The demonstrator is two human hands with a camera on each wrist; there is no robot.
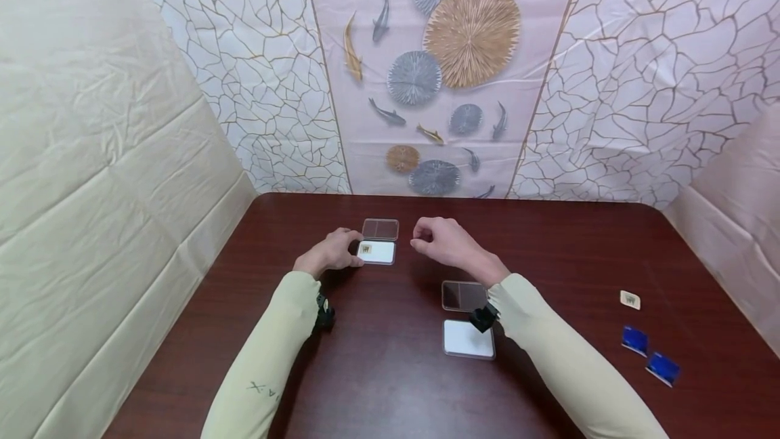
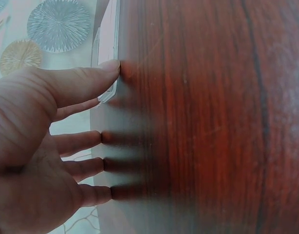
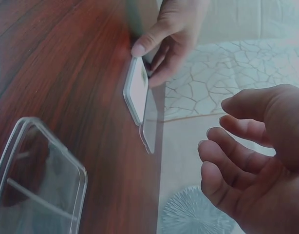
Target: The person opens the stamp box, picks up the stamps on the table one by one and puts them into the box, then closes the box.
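My left hand (image 1: 332, 251) grips the left end of a flat clear plastic case (image 1: 382, 253) with a white insert. Its thumb lies on the near edge and its index finger at the far edge; the other fingertips touch the table in the left wrist view. A small beige square with a dark print (image 1: 365, 248) lies on the insert's left part. Just behind, a clear lid (image 1: 380, 229) lies against the case in the right wrist view. My right hand (image 1: 447, 241) hovers to the right of the case, fingers loosely curled and holding nothing (image 3: 256, 161).
Under and beside my right forearm lie a second clear lid (image 1: 460, 295) and another white case (image 1: 466, 340). Farther right are a beige square with a dark print (image 1: 630, 300) and two small blue packets (image 1: 635, 340). A patterned cloth (image 1: 426, 175) hangs behind the table.
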